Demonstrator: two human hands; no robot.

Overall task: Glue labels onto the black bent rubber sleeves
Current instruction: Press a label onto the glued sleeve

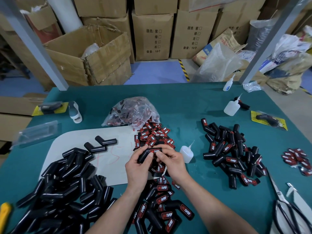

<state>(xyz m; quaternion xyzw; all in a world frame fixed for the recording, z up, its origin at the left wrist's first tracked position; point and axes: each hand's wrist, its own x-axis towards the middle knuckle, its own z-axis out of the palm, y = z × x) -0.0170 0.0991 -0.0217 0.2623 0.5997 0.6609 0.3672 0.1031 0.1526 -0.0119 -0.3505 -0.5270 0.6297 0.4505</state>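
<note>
Both the left hand [137, 166] and right hand [170, 160] pinch a light, pliable bent sleeve [148, 153], thumbs pressing its label [155, 151]; best gripped near the elbow

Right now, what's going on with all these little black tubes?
A person holds one black bent rubber sleeve in both hands, left hand gripping its lower end, right hand pinching beside the red label on it. Unlabelled sleeves are heaped on the left, labelled sleeves on the right, loose labels in the middle. A glue bottle stands by the right hand.
</note>
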